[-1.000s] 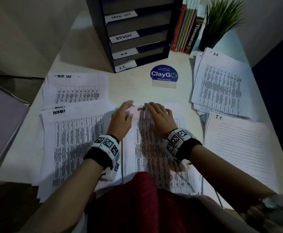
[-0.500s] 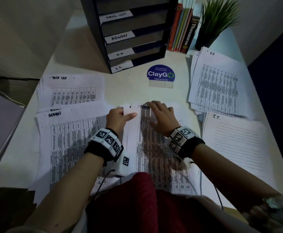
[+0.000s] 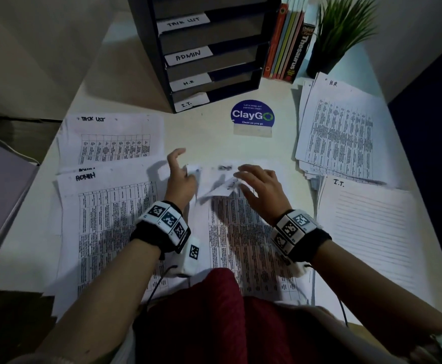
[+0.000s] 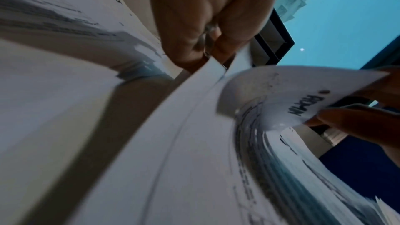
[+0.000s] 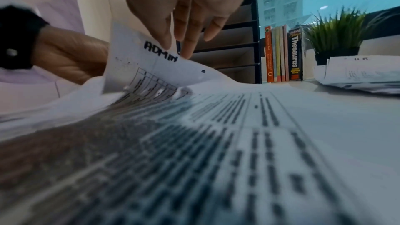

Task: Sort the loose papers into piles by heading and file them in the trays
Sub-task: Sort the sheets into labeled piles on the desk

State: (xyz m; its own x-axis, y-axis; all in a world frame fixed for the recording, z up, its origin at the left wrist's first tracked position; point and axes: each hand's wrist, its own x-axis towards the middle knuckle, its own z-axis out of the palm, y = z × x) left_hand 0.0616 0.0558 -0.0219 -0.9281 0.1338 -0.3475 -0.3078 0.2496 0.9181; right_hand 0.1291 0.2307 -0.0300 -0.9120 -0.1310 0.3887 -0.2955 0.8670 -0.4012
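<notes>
Papers (image 3: pixel 240 245) matt white printed sheet, counter (image 3: pixel 201 143) smooth pale laminate-look, tray rack (image 3: pixel 214 82) dark matt plastic-look, book spines (image 3: pixel 288 48) glossy.

Both hands (image 3: pixel 225 179) pinching, fingers curled

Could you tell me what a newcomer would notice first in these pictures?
Both hands at the desk's middle: the right hand curls up the corner of a sheet headed ADMIN, while the left hand pinches the papers' edge. Around them lie labelled piles, and behind stands a black rack of trays.
</notes>
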